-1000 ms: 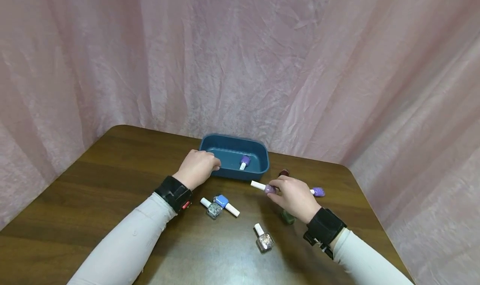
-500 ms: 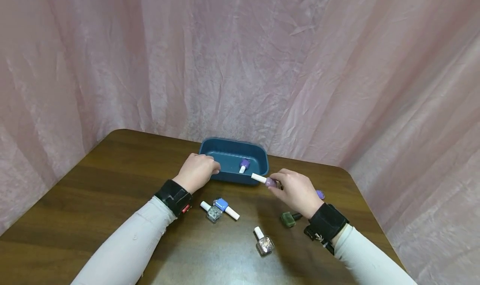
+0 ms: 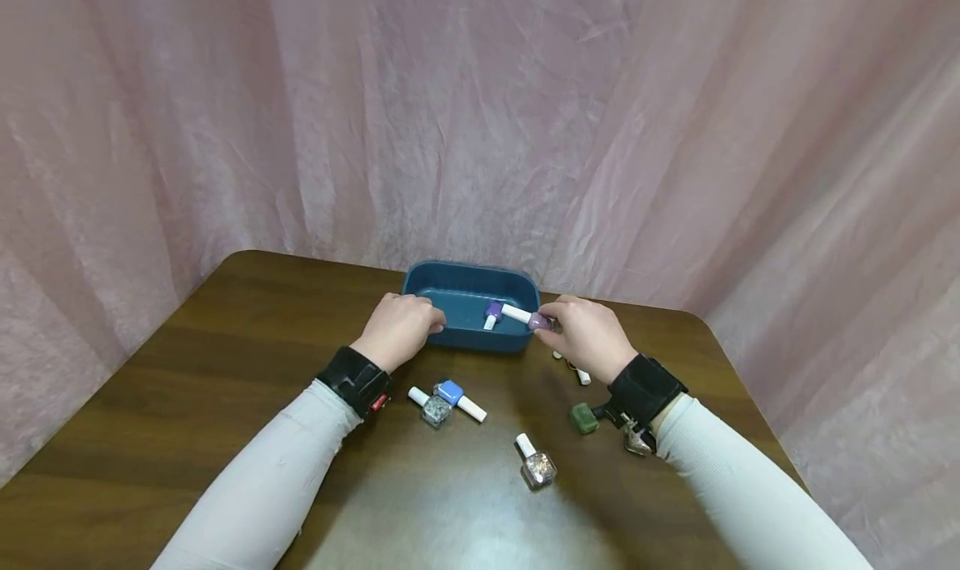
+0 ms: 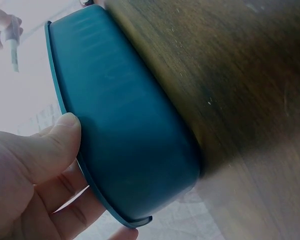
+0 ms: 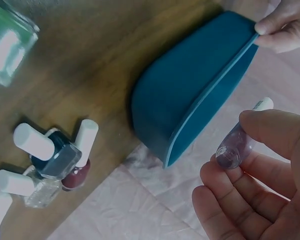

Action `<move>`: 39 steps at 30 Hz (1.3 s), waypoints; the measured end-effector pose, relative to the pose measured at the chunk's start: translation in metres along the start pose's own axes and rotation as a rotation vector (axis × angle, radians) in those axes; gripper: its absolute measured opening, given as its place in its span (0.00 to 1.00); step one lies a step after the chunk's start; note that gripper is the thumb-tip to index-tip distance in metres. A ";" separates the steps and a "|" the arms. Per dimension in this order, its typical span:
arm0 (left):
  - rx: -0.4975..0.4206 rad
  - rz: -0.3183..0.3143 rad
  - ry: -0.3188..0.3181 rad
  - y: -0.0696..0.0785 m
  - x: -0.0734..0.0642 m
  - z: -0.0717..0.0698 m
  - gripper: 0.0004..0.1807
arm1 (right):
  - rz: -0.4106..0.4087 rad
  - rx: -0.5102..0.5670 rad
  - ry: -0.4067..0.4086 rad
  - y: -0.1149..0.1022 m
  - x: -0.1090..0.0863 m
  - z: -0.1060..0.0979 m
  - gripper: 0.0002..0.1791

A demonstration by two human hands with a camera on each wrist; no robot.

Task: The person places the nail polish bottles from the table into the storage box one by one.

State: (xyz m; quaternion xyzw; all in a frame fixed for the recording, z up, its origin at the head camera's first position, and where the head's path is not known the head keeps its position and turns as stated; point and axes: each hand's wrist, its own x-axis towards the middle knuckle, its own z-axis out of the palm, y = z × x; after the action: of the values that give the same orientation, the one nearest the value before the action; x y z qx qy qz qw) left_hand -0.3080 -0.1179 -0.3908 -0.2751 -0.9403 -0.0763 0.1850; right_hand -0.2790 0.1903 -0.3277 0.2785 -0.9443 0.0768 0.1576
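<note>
My left hand (image 3: 401, 328) grips the near-left rim of a dark teal plastic bin (image 3: 472, 340); in the left wrist view, the thumb (image 4: 65, 132) lies on the outer wall. A light purple nail polish bottle (image 3: 516, 313) with a white cap is pinched in my right hand (image 3: 588, 332). The cap points left, above the bin's right end. On the bin floor lies a darker purple nail polish (image 3: 492, 311). The right wrist view shows the held bottle (image 5: 235, 147) between thumb and fingers, apart from the bin.
Blue (image 3: 450, 392) and silver-glitter nail polishes (image 3: 436, 412) lie touching before the bin. A gold-glitter bottle (image 3: 538, 471) lies nearer, with a green one (image 3: 584, 418) to its right. Dark (image 5: 59, 157), red (image 5: 76, 177) and clear bottles (image 5: 42, 192) cluster under the right hand. A pink curtain (image 3: 480, 120) hangs behind.
My right hand has lifted the light purple nail polish away from the table bottles and carried it forward to the bin's right end. The left hand keeps its grip on the rim.
</note>
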 end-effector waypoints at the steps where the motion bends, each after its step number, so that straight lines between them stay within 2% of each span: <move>1: 0.000 -0.001 0.000 -0.001 0.000 -0.001 0.07 | 0.002 -0.002 -0.003 0.000 0.003 0.000 0.07; 10: -0.011 -0.005 -0.006 -0.006 -0.002 -0.006 0.07 | 0.016 -0.025 -0.049 0.000 0.028 0.007 0.12; 21: -0.024 -0.031 -0.041 -0.008 -0.007 -0.013 0.06 | 0.016 -0.084 -0.111 -0.013 0.048 0.026 0.12; 30: -0.028 -0.031 -0.037 -0.010 -0.012 -0.013 0.05 | 0.012 -0.090 -0.144 -0.021 0.060 0.040 0.07; 39: -0.027 -0.048 -0.074 -0.009 -0.015 -0.012 0.05 | -0.010 -0.117 -0.223 -0.022 0.070 0.053 0.08</move>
State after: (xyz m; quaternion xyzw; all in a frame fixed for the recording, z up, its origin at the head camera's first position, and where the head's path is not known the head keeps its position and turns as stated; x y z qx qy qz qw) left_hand -0.2971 -0.1355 -0.3865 -0.2577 -0.9517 -0.0834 0.1444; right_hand -0.3360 0.1249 -0.3525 0.2802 -0.9575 -0.0105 0.0681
